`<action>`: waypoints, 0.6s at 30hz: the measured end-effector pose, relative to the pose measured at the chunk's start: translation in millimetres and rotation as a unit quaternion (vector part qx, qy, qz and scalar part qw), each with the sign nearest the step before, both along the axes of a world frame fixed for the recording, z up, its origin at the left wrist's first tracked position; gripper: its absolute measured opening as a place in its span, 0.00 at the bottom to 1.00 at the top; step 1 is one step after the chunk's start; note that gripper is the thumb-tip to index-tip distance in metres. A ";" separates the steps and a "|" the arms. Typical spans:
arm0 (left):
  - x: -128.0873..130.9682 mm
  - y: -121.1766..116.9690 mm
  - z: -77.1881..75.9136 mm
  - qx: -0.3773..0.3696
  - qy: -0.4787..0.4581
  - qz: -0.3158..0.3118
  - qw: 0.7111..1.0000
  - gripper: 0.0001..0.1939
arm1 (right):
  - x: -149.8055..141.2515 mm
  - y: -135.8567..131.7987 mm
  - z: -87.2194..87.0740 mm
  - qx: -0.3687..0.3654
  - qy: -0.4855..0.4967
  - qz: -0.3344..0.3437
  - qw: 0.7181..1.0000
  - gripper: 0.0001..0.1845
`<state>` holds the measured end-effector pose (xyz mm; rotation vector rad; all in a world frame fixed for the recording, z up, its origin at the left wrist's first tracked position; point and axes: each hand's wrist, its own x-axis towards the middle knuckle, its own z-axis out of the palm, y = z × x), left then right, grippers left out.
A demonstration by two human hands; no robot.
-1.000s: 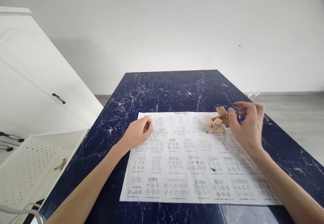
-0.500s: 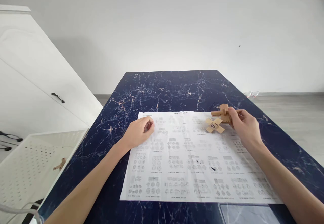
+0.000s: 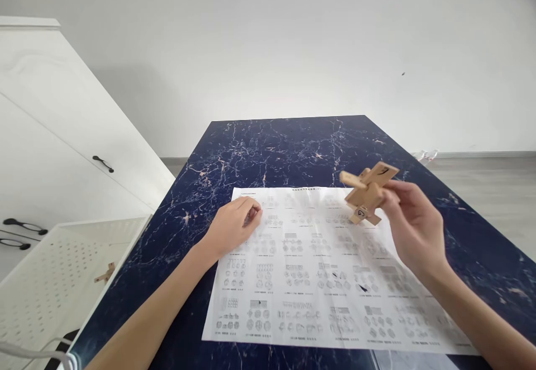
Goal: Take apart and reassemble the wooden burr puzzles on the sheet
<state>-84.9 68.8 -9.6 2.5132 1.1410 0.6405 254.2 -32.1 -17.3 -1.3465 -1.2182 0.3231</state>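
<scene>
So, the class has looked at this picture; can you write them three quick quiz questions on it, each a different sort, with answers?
1. Multiple choice. What does the right hand hold?
a) a pen
b) a wooden puzzle
c) a folded cloth
2. True or false. The left hand is over the printed sheet, which lies on the dark blue table.
3. Fill the gap. The wooden piece seen just below the held puzzle is marked with the letter ____.

Key: 1 b; 2 true; 3 G.
</scene>
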 end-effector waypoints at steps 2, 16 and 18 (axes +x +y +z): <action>4.8 -8.8 3.0 0.007 -0.014 -0.011 1.000 0.09 | -19.9 -11.4 1.6 -0.001 -0.009 0.064 0.998 0.16; 38.2 -55.2 8.8 -0.250 -0.247 -0.181 0.919 0.43 | -68.8 -35.8 -3.9 -0.085 -0.101 0.304 0.944 0.13; 37.8 -53.4 6.4 -0.225 -0.258 -0.182 0.922 0.47 | -67.4 -34.5 -1.6 -0.054 -0.145 0.295 0.943 0.12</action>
